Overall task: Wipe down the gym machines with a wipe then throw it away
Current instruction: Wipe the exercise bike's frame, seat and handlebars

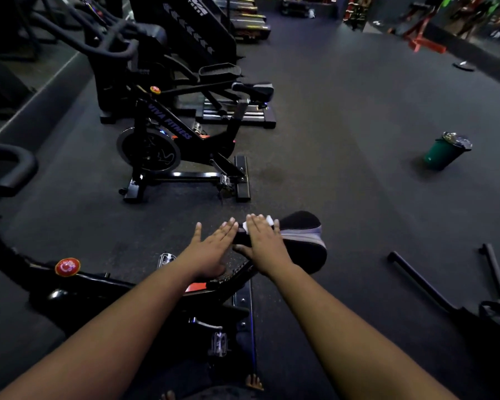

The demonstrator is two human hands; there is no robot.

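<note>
- Wiping is under way on the near spin bike's saddle (300, 241); the second spin bike (179, 140) beyond looks yet to be done, and the green bin (445, 153) stands well apart on the floor.
- Right hand (264, 241) presses the white wipe (267, 220) flat on the saddle's nose, fingers straight.
- Left hand (214, 243) is flat and empty, fingertips just at the saddle's nose.

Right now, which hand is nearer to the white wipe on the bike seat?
Right. The right hand lies flat on the white wipe, pressing it onto the nose of the bike seat. The left hand is open just left of the wipe, fingertips by the seat's tip.
</note>
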